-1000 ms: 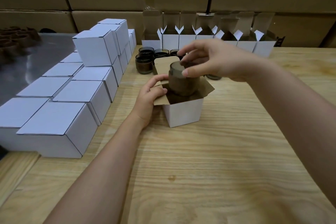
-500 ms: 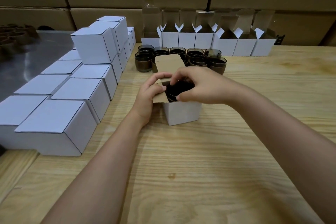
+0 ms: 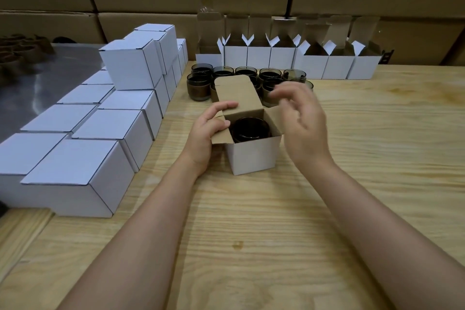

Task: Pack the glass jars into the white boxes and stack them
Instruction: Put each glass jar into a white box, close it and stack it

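Sitting upright inside my open white box (image 3: pixel 253 156): one dark glass jar (image 3: pixel 250 128). Left hand (image 3: pixel 203 136) fingers pinch the box's side flap; right hand (image 3: pixel 302 128) fingers spread wide.

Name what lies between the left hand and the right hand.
In the head view, the open white cardboard box with a dark glass jar inside lies between the left hand and the right hand.

Pale wooden desk (image 3: pixel 276 234), and on it: one open white box (image 3: pixel 254 156) dead centre, a cluster of dark glass jars (image 3: pixel 198 85) just behind, a row of open boxes (image 3: pixel 259 58) along the back, closed white boxes (image 3: pixel 75 184) stacked down the left.
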Available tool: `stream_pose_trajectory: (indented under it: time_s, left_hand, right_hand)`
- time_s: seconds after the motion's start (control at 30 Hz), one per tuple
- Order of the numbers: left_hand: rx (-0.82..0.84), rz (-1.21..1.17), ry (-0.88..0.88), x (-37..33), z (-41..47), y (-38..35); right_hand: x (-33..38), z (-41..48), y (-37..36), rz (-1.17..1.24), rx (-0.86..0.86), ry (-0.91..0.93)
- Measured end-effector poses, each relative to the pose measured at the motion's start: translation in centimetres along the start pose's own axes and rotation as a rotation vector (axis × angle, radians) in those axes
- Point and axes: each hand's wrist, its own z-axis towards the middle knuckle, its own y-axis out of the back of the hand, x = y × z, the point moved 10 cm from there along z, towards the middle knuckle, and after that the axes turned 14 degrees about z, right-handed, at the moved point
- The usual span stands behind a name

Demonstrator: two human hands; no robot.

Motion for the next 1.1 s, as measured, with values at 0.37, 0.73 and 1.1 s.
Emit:
stream_pose_trajectory:
  time_s: [0.37,0.73,1.1]
  left_hand:
    - [-0.019,0.028,-0.023,-0.2,0.0,0.1]
    - [-0.119,-0.174,0.132,0.7,0.0,-1.1]
    - [-0.140,-0.176,0.167,-0.5,0.7,-2.1]
  right_hand:
    - [-8.6,-3.1,-3.0,0.801,0.045,-0.674]
    - [-8.6,-2.7,-3.5,0.735,0.084,-0.641]
    - [-7.7,-2.7,-3.6,0.719,0.093,-0.555]
